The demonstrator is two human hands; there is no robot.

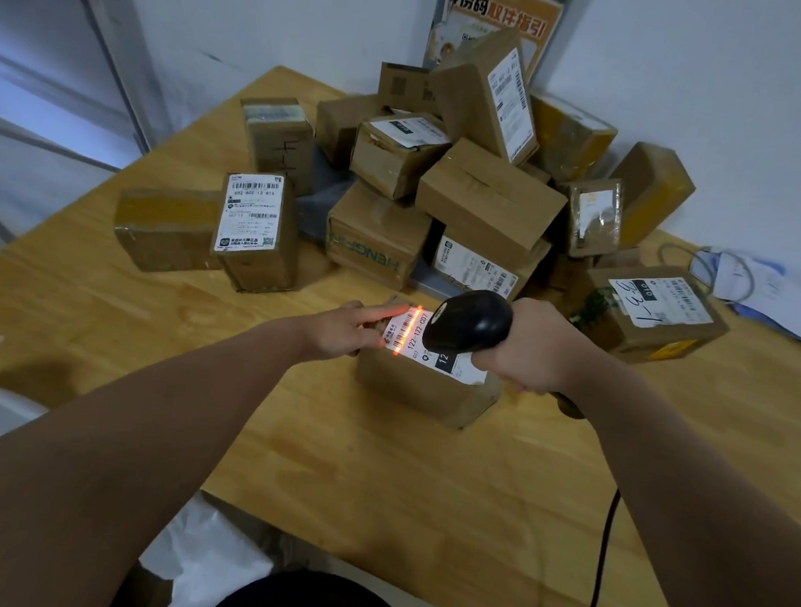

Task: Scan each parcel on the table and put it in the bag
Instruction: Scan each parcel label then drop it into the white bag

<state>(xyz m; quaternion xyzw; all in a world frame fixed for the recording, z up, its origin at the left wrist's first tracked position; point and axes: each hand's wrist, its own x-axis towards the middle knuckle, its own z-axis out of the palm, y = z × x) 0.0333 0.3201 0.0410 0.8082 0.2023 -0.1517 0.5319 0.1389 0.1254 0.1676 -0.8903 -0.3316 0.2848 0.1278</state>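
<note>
Our right hand (pixel 526 352) grips the black scanner (pixel 467 322), its red line across the label (pixel 433 350). Our left hand (pixel 344 329) presses a straight finger on the label's 9 o'clock edge, steadying the parcel (pixel 421 393) on the bench (pixel 372 476). We judge that the scan is under way; next the parcel goes to the white bag (pixel 203 553) at 7 o'clock.

Parcel (pixel 424 389) mid-table (pixel 372 472); scanner (pixel 467 322) above its label (pixel 433 350); parcel heap (pixel 474 178) behind; cable (pixel 599 582) trailing off near-right edge.

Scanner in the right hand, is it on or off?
On: the scanner casts a glowing orange line across the barcode of the parcel under it.
</note>
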